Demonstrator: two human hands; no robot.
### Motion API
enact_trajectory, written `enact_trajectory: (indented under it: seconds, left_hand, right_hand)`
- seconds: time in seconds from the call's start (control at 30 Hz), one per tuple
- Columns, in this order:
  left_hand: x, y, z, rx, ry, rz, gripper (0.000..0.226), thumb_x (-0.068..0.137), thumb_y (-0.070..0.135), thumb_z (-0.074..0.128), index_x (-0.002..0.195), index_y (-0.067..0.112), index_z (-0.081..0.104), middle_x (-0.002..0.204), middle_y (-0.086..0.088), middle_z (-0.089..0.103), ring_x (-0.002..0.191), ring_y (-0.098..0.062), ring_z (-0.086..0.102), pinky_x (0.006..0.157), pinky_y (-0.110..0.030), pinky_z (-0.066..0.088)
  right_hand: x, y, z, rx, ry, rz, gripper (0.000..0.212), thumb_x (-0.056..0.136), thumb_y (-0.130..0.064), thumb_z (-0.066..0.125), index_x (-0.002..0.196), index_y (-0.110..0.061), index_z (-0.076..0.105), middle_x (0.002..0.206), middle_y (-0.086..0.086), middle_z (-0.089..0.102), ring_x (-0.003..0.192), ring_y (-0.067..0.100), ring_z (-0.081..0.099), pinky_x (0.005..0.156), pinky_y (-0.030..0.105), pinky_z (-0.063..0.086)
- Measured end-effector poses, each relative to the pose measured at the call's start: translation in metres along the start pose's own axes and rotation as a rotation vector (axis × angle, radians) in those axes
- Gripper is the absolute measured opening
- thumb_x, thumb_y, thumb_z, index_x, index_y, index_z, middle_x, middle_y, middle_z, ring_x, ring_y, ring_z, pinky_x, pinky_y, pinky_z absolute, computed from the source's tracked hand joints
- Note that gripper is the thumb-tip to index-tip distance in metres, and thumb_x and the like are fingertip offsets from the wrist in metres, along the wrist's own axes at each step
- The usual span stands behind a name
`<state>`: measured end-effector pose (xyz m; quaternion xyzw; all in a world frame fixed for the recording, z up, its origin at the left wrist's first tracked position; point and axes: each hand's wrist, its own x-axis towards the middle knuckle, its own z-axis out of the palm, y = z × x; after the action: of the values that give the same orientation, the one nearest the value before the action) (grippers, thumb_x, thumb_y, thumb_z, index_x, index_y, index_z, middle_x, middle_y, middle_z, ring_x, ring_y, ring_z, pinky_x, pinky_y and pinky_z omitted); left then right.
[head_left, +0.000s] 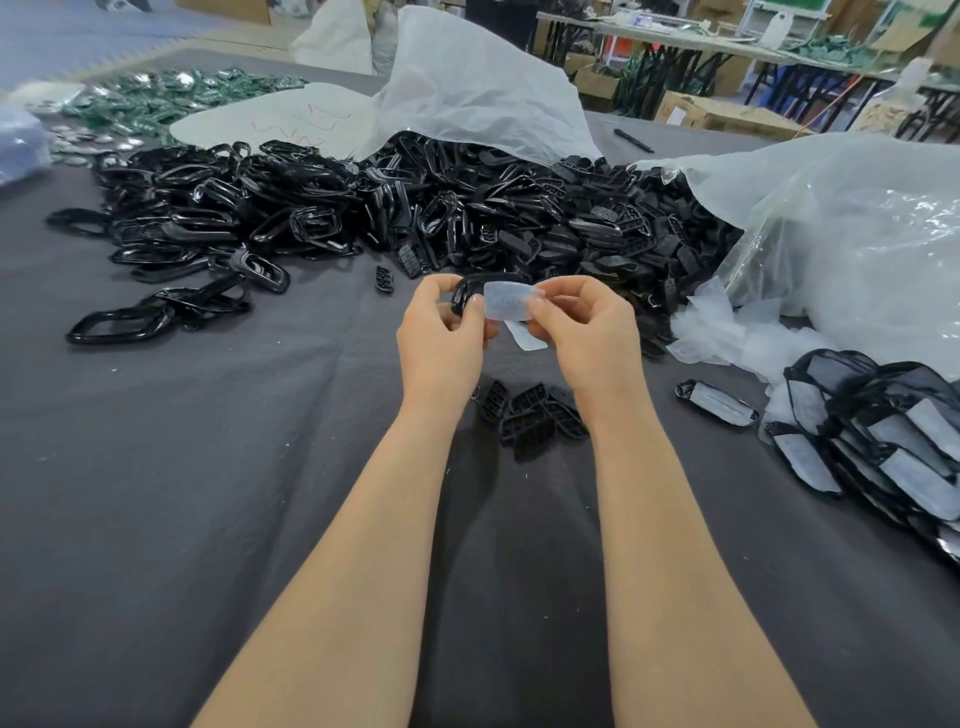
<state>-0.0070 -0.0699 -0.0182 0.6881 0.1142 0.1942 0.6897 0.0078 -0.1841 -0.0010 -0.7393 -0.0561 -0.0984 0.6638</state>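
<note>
My left hand (441, 332) grips a glossy black plastic frame (464, 293) above the table's middle. Against that frame lies a small translucent white pad (508, 305), pinched by my right hand (587, 338). Both hands meet in front of a big heap of black frames (249, 208) and black grid inserts (613, 223). A second translucent piece (524, 335) shows just below my fingers; whether a hand holds it I cannot tell.
A dark grey cloth (208, 467) covers the table. Several loose grid inserts (535, 415) lie under my wrists. Assembled frames with pads (872, 447) stack at the right, beside clear plastic bags (857, 244). Green parts (171, 96) and a pen (632, 140) lie farther back.
</note>
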Motion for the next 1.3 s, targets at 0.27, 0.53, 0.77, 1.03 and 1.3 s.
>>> enact_trajectory:
  seconds: [0.27, 0.53, 0.77, 1.03, 1.3]
  left_hand:
    - [-0.001, 0.001, 0.001, -0.041, -0.029, 0.002, 0.015, 0.097, 0.01, 0.054, 0.104, 0.022, 0.05, 0.071, 0.001, 0.067, 0.066, -0.004, 0.067, 0.076, -0.028, 0.057]
    - [-0.005, 0.003, 0.003, -0.009, -0.104, 0.079, 0.031, 0.094, 0.005, 0.054, 0.087, 0.035, 0.049, 0.072, 0.001, 0.067, 0.061, 0.002, 0.065, 0.066, -0.014, 0.054]
    - [-0.006, 0.004, 0.004, 0.036, -0.128, 0.111, 0.032, 0.095, 0.004, 0.053, 0.087, 0.035, 0.049, 0.074, 0.004, 0.068, 0.065, 0.002, 0.066, 0.071, -0.019, 0.056]
    - [-0.006, 0.003, 0.005, 0.033, -0.14, 0.122, 0.029, 0.095, 0.006, 0.054, 0.087, 0.033, 0.05, 0.076, 0.005, 0.069, 0.066, 0.002, 0.066, 0.071, -0.017, 0.056]
    - [-0.005, 0.003, 0.006, -0.004, -0.149, 0.119, 0.028, 0.095, 0.005, 0.054, 0.087, 0.032, 0.051, 0.069, 0.006, 0.068, 0.066, 0.001, 0.067, 0.064, -0.012, 0.052]
  right_hand:
    - [-0.002, -0.011, -0.014, 0.457, -0.135, 0.096, 0.013, 0.089, 0.002, 0.058, 0.085, -0.009, 0.063, 0.069, -0.001, 0.064, 0.063, 0.006, 0.061, 0.065, 0.017, 0.053]
    - [-0.002, 0.006, 0.007, -0.284, 0.123, -0.144, 0.004, 0.09, -0.012, 0.063, 0.086, -0.013, 0.062, 0.088, 0.004, 0.064, 0.074, 0.009, 0.054, 0.066, 0.009, 0.04]
    - [-0.001, 0.007, 0.011, -0.227, 0.182, -0.103, 0.004, 0.089, -0.011, 0.063, 0.087, -0.011, 0.06, 0.08, -0.007, 0.06, 0.075, 0.003, 0.056, 0.067, 0.007, 0.042]
    - [0.0, 0.007, 0.013, -0.077, 0.215, -0.023, 0.003, 0.089, -0.007, 0.062, 0.087, -0.007, 0.06, 0.083, 0.003, 0.063, 0.086, 0.025, 0.064, 0.081, 0.035, 0.054]
    - [0.0, 0.006, 0.014, -0.04, 0.234, 0.002, 0.005, 0.089, -0.006, 0.062, 0.086, -0.008, 0.059, 0.085, 0.006, 0.063, 0.089, 0.029, 0.065, 0.084, 0.042, 0.054]
